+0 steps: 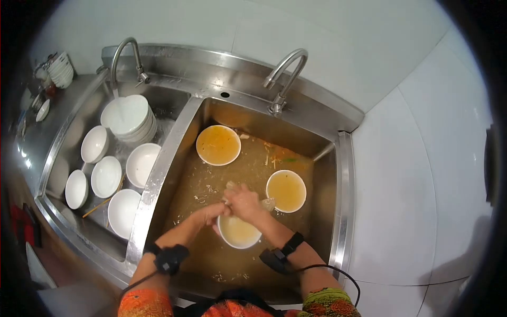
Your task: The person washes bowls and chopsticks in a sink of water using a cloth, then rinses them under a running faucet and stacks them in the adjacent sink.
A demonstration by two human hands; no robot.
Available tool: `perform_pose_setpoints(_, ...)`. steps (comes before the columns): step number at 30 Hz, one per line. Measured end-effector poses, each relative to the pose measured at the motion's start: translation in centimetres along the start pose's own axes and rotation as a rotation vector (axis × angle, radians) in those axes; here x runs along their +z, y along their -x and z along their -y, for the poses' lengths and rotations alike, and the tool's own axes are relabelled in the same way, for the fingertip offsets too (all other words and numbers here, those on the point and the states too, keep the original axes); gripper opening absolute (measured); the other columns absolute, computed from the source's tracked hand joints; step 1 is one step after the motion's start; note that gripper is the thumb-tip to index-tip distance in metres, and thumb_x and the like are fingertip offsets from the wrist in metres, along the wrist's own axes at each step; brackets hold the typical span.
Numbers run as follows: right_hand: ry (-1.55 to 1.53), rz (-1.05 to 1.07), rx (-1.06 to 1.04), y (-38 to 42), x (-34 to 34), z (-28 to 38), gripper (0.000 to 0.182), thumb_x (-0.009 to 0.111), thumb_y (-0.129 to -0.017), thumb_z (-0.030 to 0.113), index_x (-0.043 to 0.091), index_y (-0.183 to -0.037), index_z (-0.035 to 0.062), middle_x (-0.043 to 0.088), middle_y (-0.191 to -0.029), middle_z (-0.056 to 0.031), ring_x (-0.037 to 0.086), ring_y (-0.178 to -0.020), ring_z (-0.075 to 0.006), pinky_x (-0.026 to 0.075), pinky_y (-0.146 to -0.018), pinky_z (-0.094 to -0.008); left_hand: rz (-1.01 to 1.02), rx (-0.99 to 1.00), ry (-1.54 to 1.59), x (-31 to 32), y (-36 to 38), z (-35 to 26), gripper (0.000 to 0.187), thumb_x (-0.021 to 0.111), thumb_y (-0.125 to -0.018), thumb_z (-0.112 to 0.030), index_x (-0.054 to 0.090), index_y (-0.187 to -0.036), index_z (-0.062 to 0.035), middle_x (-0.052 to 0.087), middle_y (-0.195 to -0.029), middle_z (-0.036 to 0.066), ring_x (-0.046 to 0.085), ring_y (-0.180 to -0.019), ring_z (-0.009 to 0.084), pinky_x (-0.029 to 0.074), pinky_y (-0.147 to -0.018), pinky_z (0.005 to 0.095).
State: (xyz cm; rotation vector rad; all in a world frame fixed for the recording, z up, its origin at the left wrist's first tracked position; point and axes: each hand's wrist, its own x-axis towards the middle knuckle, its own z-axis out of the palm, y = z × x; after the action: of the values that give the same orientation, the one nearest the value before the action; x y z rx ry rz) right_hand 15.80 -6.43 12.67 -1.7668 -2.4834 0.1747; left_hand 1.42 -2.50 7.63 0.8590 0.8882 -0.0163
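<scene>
My left hand (214,212) grips the rim of a white bowl (238,235) that holds cloudy, pale yellow liquid. Over the bowl's far edge, my right hand (244,202) is closed on a pale, crumpled cloth (268,204), which shows on both sides of the fist. Some of my left fingers are hidden behind the rim and the right hand. Just right of my hands, a second bowl (286,191) with yellow liquid sits in the murky water. Farther back is a third bowl (218,145), full of orange liquid.
Food scraps float at the back of the right sink basin (338,179). Its faucet (288,74) arches above. In the left basin, water from another faucet (127,53) runs onto stacked bowls (129,116); several single bowls (105,177) and chopsticks (97,207) lie nearby. A steel divider (163,171) separates the basins.
</scene>
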Motion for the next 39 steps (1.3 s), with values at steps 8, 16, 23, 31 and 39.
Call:
perform_pose_setpoints(8, -1.65, 0.223, 1.025, 8.3, 12.0, -5.2, 0.041, 0.059, -0.08, 0.041, 0.058, -0.108, 0.0112, 0.062, -0.093, -0.008, 0.061, -0.082, -0.0188, 0.052, -0.059, -0.0354, -0.174, 0.28, 0.065, -0.5, 0.4, -0.1, 0.068, 0.046, -0.055, 0.003, 0.049, -0.122, -0.0065, 0.058, -0.097, 0.009, 0.059, -0.08, 0.0211, 0.053, -0.062, 0.0307)
perform_pose_setpoints(16, -1.515, -0.088, 1.135, 6.3, 4.6, -1.3, 0.032, 0.057, -0.08, 0.027, 0.06, -0.097, 0.0002, 0.062, -0.08, -0.0096, 0.063, -0.064, -0.0203, 0.046, -0.035, -0.0314, 0.026, 0.661, 0.657, -0.8, -0.2, 0.6, 0.075, 0.052, -0.057, 0.001, 0.039, -0.131, -0.0034, 0.049, -0.123, 0.013, 0.048, -0.114, 0.0241, 0.038, -0.099, 0.0356)
perform_pose_setpoints(23, -0.26, 0.129, 0.417, 3.0, -5.9, -2.7, 0.031, 0.062, -0.071, 0.022, 0.062, -0.087, -0.0052, 0.062, -0.073, -0.0229, 0.062, -0.061, -0.0345, 0.051, -0.057, -0.0454, 0.137, 0.47, -0.294, 0.4, 2.3, -7.9, 0.061, 0.06, -0.059, -0.003, 0.051, -0.119, -0.0029, 0.056, -0.111, 0.008, 0.052, -0.103, 0.0175, 0.042, -0.088, 0.0279)
perform_pose_setpoints(31, -1.32, 0.108, 1.175, 4.4, 3.8, -4.4, 0.032, 0.057, -0.08, 0.029, 0.06, -0.097, 0.0027, 0.065, -0.083, -0.0113, 0.063, -0.071, -0.0278, 0.051, -0.067, -0.0404, -0.13, 0.615, 0.282, -0.3, 1.5, -4.5, 0.062, 0.049, -0.054, 0.002, 0.053, -0.116, 0.0014, 0.058, -0.106, 0.009, 0.055, -0.097, 0.0193, 0.044, -0.086, 0.0278)
perform_pose_setpoints(39, -2.008, -0.197, 1.16, 5.1, 8.2, 0.1, 0.025, 0.06, -0.078, 0.019, 0.061, -0.094, 0.0011, 0.063, -0.082, -0.0092, 0.062, -0.07, -0.0207, 0.052, -0.057, -0.0363, -0.164, 0.593, 0.698, -0.5, -2.2, 2.6, 0.06, 0.046, -0.062, -0.003, 0.043, -0.121, 0.0005, 0.053, -0.108, 0.016, 0.054, -0.099, 0.0299, 0.047, -0.085, 0.0436)
